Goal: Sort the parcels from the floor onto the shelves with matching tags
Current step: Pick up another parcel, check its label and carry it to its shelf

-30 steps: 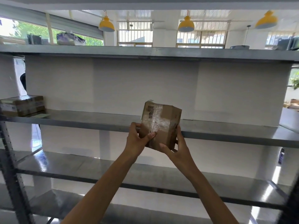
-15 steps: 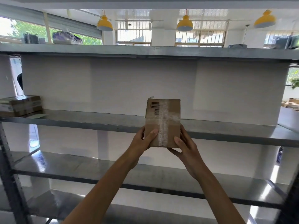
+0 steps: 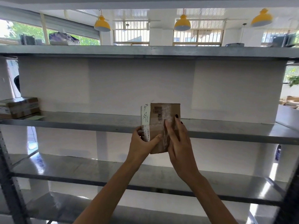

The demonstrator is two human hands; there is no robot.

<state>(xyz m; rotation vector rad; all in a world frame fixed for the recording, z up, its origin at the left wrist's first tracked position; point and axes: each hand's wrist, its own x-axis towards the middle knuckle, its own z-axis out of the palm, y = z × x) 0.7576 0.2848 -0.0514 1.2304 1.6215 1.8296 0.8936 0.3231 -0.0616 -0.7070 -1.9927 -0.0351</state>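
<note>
A small brown cardboard parcel (image 3: pixel 157 115) with clear tape and a barcode stands upright in front of the middle metal shelf (image 3: pixel 80 122). A white label with handwriting shows on its left side. My left hand (image 3: pixel 142 143) grips its lower left corner, thumb across the front. My right hand (image 3: pixel 178 138) lies over the parcel's front right, fingers stretched up along it. The parcel's lower edge sits below the shelf's front lip.
Another taped cardboard parcel (image 3: pixel 19 107) rests at the far left of the same shelf, next to a flat white tag (image 3: pixel 34 117). A top shelf (image 3: pixel 145 50) runs above and two lower shelves (image 3: pixel 80 173) below. Dark uprights (image 3: pixel 9 183) frame the rack.
The parcel has been turned so its white labelled side shows on the left. My right hand has slid from the lower right edge up over the front face.
</note>
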